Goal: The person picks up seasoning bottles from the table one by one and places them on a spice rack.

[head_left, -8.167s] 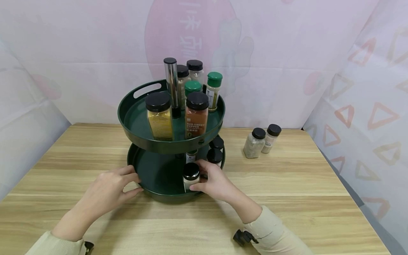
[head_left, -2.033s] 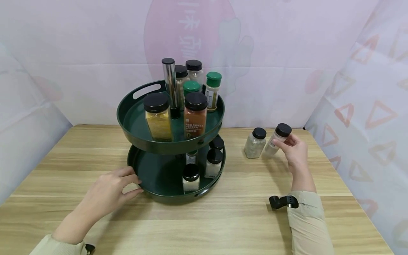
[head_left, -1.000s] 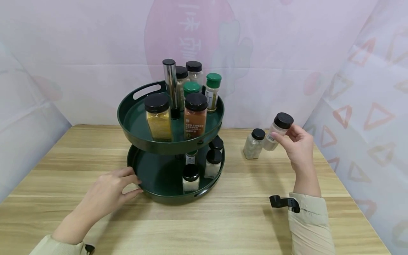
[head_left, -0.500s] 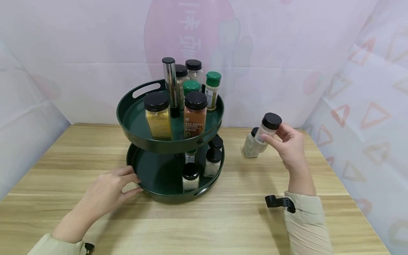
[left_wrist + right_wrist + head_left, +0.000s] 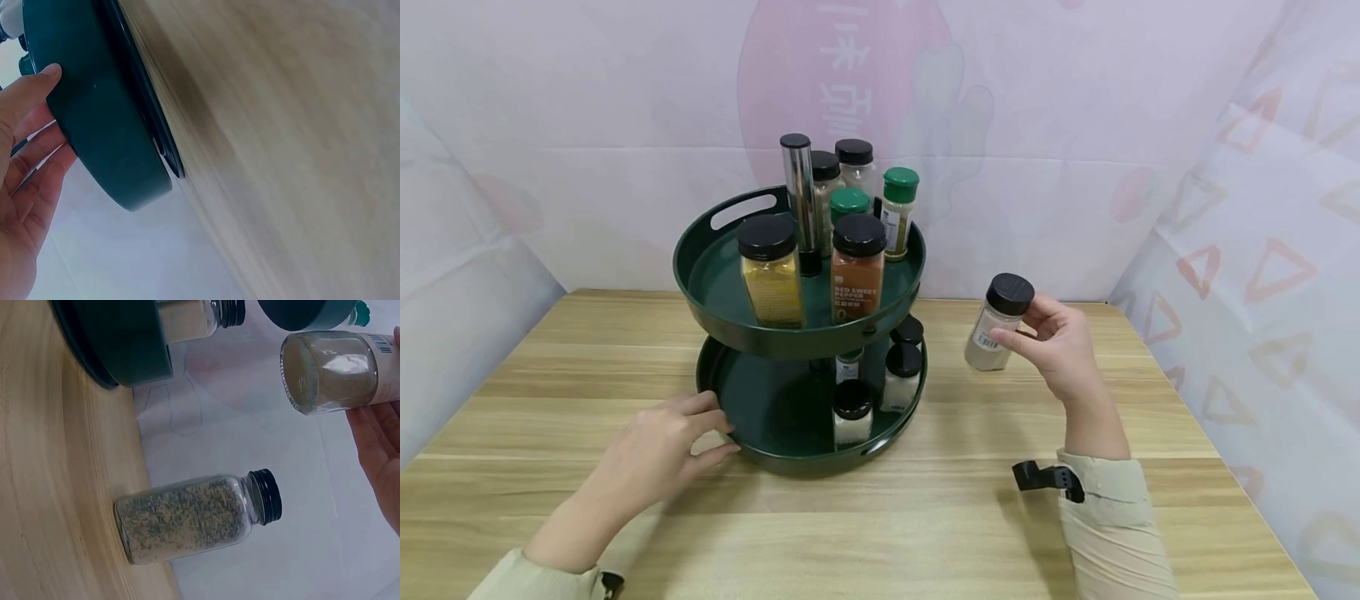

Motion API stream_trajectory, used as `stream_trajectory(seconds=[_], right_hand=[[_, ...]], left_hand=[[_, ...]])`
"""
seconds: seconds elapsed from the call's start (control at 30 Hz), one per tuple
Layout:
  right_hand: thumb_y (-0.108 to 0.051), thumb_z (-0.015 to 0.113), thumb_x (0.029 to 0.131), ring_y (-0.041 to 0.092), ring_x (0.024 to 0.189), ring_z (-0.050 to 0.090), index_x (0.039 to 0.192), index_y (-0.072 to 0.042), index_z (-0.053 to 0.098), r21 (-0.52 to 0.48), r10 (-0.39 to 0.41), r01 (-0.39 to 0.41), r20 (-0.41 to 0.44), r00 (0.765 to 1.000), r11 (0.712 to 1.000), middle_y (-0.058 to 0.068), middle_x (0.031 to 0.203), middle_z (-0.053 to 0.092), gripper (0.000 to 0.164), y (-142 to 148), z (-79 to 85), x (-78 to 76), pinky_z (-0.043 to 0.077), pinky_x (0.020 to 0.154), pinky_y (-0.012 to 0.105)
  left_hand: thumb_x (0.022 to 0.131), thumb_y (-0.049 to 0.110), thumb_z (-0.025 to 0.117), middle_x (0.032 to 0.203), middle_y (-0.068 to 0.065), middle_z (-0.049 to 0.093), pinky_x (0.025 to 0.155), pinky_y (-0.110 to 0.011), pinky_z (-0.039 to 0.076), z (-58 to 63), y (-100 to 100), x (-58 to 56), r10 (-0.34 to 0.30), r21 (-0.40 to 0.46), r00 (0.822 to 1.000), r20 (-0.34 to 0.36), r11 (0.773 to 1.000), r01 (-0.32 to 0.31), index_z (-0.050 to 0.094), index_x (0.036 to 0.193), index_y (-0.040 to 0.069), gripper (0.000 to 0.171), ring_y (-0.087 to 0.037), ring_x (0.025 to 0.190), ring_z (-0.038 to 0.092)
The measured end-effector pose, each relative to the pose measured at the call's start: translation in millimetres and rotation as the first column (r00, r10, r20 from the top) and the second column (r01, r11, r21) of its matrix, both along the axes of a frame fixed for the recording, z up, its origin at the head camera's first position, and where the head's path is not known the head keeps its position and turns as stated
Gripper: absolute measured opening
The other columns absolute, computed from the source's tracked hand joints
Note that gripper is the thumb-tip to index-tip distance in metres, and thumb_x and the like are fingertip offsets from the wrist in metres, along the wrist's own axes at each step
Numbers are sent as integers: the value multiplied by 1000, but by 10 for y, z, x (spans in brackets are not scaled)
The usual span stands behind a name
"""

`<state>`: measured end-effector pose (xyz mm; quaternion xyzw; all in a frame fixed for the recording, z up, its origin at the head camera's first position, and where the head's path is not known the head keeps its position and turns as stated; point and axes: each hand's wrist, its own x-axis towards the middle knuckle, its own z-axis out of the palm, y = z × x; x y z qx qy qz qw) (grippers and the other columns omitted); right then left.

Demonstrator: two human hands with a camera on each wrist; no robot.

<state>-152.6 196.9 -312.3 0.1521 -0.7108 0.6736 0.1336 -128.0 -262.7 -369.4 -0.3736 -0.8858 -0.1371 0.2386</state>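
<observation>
My right hand (image 5: 1056,350) grips a clear spice jar (image 5: 985,343) with a black lid and pale powder, held tilted above the table. In the right wrist view, a jar of speckled seasoning (image 5: 184,519) stands on the table below it; from the head, the held jar hides it. To the left is a dark green two-tier turntable rack (image 5: 752,337). My left hand (image 5: 658,446) holds the lower tray (image 5: 103,119) by its rim, thumb on the outer wall. On that tray, toward the right, stand several small jars, including a front black-lidded one (image 5: 852,425).
The upper tier carries a yellow spice jar (image 5: 773,287), a red sweet pepper jar (image 5: 856,287), green-capped bottles including one at the right (image 5: 897,221), and more black-lidded jars behind a chrome post (image 5: 801,196). A fabric backdrop (image 5: 1045,192) rises along the table's rear edge.
Lifted from the table's right side, the jar has travelled left in my right hand, passing before the speckled jar. The lower tray has turned slightly, its front jar shifting right. My left hand stays put.
</observation>
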Motion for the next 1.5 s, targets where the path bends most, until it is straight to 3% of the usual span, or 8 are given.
stream_trajectory(seconds=[0.5, 0.77, 1.5], right_hand=[[17, 73, 77, 8, 97, 70, 117, -17, 71, 40, 147, -145, -65, 987, 989, -7, 104, 75, 53, -177, 1, 30, 58, 85, 26], [18, 73, 76, 9, 100, 70, 119, -16, 71, 54, 170, -167, -70, 983, 985, -7, 107, 75, 54, -176, 0, 38, 58, 87, 27], [12, 77, 76, 9, 97, 70, 117, -20, 70, 58, 244, -239, -89, 966, 969, -7, 104, 74, 52, -290, 25, 59, 59, 84, 27]], left_hand=[[65, 24, 89, 76, 10, 57, 57, -18, 43, -15, 114, 37, -52, 7, 999, -10, 999, 52, 68, 74, 19, 23, -3, 69, 43], [64, 21, 90, 74, 11, 54, 57, -15, 41, -7, 217, 47, -109, 19, 994, 7, 994, 109, 66, 73, 18, 26, -1, 68, 40], [74, 25, 87, 75, 16, 49, 60, -14, 38, 6, 523, 147, -75, -36, 990, 119, 996, 80, 57, 74, 25, 30, -2, 73, 37]])
